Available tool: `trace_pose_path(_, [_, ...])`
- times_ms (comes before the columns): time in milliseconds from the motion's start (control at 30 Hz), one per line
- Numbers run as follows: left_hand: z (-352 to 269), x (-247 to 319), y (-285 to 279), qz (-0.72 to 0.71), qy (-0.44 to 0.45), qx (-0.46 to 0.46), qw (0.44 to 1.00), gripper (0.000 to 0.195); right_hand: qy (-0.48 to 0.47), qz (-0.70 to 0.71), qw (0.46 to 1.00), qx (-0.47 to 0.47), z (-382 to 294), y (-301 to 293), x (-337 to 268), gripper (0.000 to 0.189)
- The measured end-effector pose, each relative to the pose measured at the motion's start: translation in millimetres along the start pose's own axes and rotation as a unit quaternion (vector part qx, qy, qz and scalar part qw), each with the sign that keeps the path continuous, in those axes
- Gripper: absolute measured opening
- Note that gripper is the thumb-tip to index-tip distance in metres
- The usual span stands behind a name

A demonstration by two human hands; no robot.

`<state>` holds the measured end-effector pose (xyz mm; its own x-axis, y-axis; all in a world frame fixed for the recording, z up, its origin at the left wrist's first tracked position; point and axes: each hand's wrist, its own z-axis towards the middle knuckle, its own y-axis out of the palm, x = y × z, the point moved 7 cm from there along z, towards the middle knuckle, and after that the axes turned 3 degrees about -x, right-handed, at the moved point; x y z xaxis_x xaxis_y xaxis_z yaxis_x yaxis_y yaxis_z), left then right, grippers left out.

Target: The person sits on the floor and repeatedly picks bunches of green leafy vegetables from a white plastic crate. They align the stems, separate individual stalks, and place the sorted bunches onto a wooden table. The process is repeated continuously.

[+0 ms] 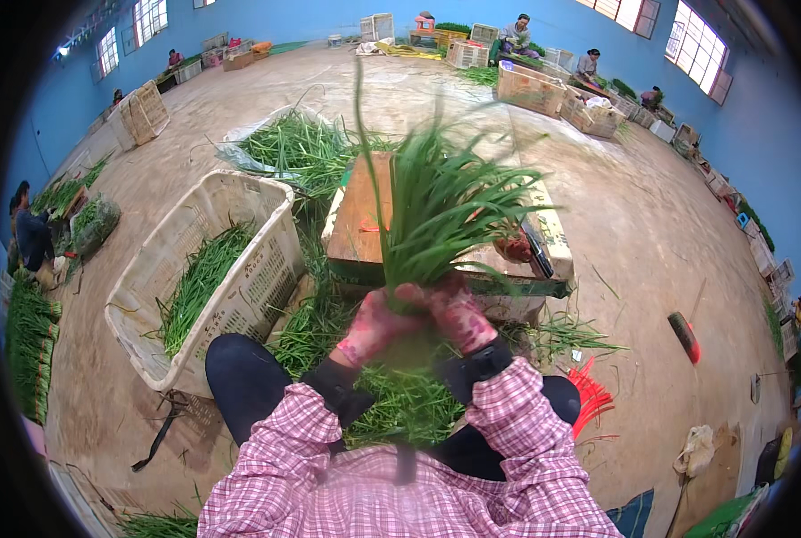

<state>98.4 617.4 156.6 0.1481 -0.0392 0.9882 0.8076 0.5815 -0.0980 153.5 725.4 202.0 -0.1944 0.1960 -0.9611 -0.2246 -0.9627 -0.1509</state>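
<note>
Both of my hands, in stained gloves, are closed around the lower end of a bunch of long green leafy stalks (434, 202), which fans up and to the right. My left hand (377, 326) grips it from the left, and my right hand (464, 316) from the right. The hands are somewhat blurred, and the bunch hides part of a low table with a wooden board (356, 228) behind it. A dark-handled tool (537, 250) and a dark red item (513, 247) lie at the board's right side. Loose greens (407, 403) lie between my knees.
A white plastic crate (121, 323) with greens stands at my left. Beyond it is an open plastic sack (239, 138) of greens. Red strips (590, 397) lie by my right knee, and a brush (683, 336) lies farther right. Several people sit among crates along the walls.
</note>
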Motion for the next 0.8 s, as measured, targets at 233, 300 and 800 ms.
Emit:
trace_pose_path(233, [4, 10, 3, -0.232, 0.007, -0.092, 0.968, 0.077, -0.035, 0.029, 0.991, 0.128, 1, -6, 46, 0.031])
trace_pose_path(300, [11, 14, -11, -0.184, 0.050, -0.101, 0.977, 0.073, -0.075, 0.012, 0.994, 0.080, 12, 1, 46, 0.032])
trace_pose_path(800, [-6, -37, -175, -0.413, 0.029, 0.247, 0.876, 0.020, 0.226, 0.007, 0.967, 0.115, -39, -63, 84, 0.031])
